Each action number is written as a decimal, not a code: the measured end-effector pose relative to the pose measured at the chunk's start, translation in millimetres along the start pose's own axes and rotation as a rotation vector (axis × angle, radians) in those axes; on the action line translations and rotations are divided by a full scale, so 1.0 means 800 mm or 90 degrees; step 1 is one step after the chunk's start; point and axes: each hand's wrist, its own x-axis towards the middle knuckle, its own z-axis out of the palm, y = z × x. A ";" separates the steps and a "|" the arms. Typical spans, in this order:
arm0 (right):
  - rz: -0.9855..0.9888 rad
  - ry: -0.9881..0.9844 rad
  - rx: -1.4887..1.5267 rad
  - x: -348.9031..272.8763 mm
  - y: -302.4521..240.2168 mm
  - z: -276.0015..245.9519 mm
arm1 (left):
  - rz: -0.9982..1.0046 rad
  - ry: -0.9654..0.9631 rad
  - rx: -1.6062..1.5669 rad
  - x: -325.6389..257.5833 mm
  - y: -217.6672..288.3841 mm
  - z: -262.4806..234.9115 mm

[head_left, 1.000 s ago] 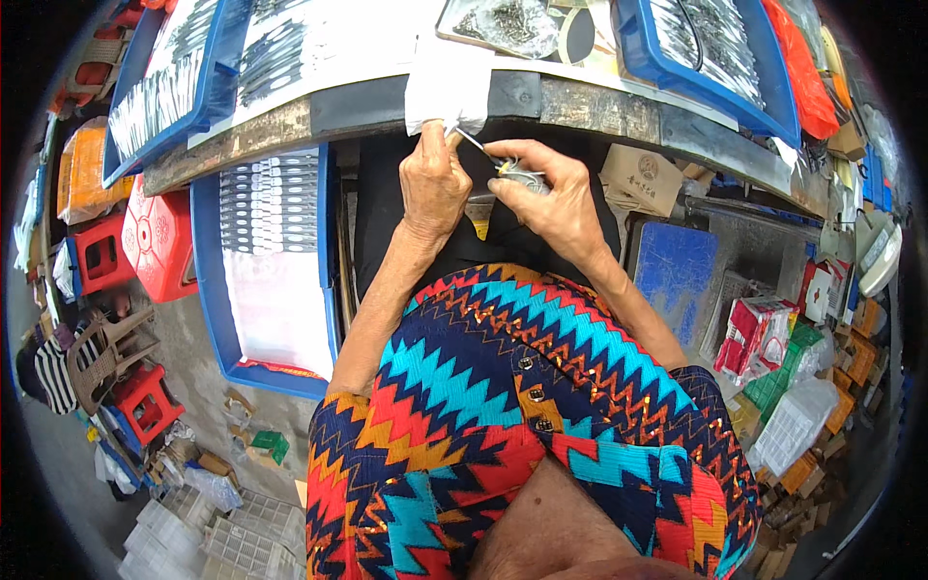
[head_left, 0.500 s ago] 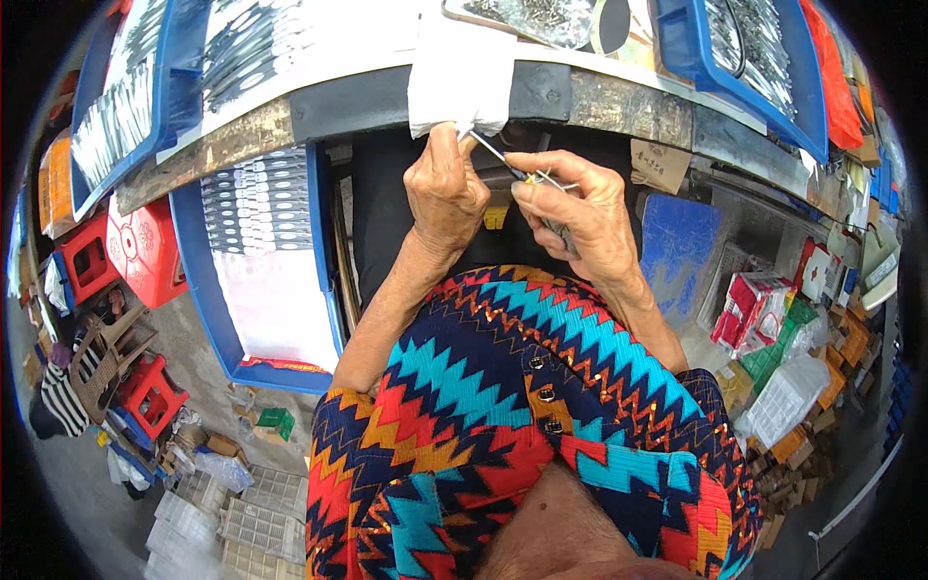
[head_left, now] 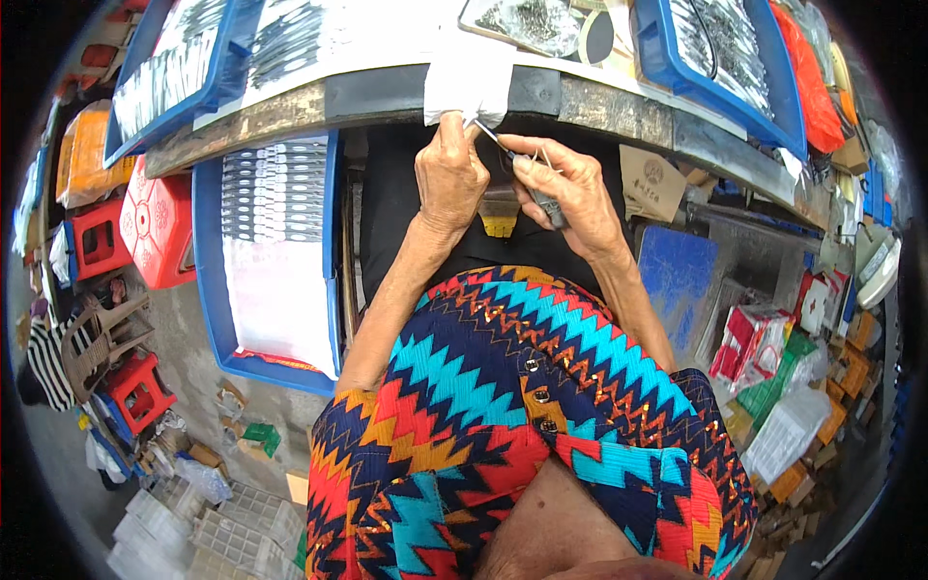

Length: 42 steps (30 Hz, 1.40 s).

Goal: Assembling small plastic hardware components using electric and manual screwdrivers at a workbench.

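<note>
At the table's front edge hangs a white cloth. My left hand is closed in a pinch at the cloth's lower end, and whatever small piece its fingertips hold is hidden. My right hand wraps round a slim hand tool with a dark grey handle. The tool's thin metal shaft points up and left, its tip close to the left fingertips. A thin pale strip also shows among the right fingers; its kind is too small to tell.
Below the table at left, a blue tray holds rows of slim dark-and-silver pieces. Two more blue trays, one left and one right, stand on the worktable. Red stools are at left; boxes crowd the right.
The whole view has shifted slightly. My right hand has turned a little and moved slightly closer to the left one. Both hands keep their grip at the cloth.
</note>
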 end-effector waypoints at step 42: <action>-0.649 0.047 -1.134 0.002 -0.005 0.001 | -0.006 -0.012 -0.020 0.002 0.001 -0.002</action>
